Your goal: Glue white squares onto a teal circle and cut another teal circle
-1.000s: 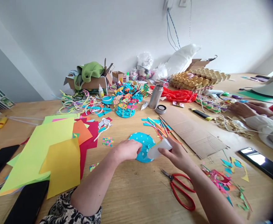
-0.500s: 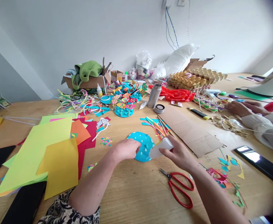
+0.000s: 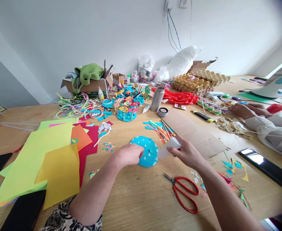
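Note:
My left hand (image 3: 130,154) lies over the left part of a round blue paper disc (image 3: 151,150), its fingers curled down on it; the fingertips are partly hidden. Small pale bits are scattered over the disc's face. Just right of the disc, my right hand (image 3: 187,152) grips a white glue bottle (image 3: 166,149), tilted with its lower end close to the disc's edge. Whether the bottle touches the disc I cannot tell. In front of my hands, red-handled scissors (image 3: 183,192) rest on the table, blades slightly apart.
Coloured paper sheets (image 3: 35,154) cover the left side. Paper strips (image 3: 160,131) and a cardboard sheet (image 3: 194,131) lie beyond my right hand. A steel flask (image 3: 157,99) stands at the back. A black phone (image 3: 263,166) and another person's hands (image 3: 245,110) are at right.
My right hand and the glue bottle have shifted slightly right, away from the disc. My left hand stays on the disc. The whole view has moved a little.

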The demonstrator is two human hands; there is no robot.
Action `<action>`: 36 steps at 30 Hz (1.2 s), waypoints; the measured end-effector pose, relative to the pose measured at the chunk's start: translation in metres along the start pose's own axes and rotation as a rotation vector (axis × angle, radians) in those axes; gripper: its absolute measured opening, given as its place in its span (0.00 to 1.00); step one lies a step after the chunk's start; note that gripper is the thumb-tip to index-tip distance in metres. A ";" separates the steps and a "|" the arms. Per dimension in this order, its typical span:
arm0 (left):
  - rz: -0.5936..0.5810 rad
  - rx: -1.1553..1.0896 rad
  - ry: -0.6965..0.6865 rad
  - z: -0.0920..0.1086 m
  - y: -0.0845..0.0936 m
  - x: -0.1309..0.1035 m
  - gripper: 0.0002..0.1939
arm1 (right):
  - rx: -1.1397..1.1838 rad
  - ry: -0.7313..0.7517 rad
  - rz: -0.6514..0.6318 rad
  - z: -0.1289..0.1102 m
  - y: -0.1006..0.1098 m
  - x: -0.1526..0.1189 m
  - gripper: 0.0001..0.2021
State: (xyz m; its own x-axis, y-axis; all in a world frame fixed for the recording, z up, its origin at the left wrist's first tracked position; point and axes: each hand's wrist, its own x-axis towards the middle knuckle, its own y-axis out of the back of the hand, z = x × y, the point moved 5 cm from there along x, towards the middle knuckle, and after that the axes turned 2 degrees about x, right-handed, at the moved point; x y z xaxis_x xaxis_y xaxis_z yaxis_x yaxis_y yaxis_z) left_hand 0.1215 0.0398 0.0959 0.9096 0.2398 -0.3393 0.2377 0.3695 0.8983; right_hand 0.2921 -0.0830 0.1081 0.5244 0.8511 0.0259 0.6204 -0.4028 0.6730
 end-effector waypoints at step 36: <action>0.018 0.007 0.006 0.001 -0.001 0.001 0.11 | -0.056 -0.074 0.084 0.010 0.007 0.003 0.10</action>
State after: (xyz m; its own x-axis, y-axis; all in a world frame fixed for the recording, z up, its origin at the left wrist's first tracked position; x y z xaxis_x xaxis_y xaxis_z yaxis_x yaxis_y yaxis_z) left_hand 0.1220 0.0389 0.0951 0.9119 0.2515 -0.3242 0.2231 0.3591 0.9062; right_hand 0.3040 -0.0872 0.1052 0.6161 0.7871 0.0301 0.5401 -0.4499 0.7113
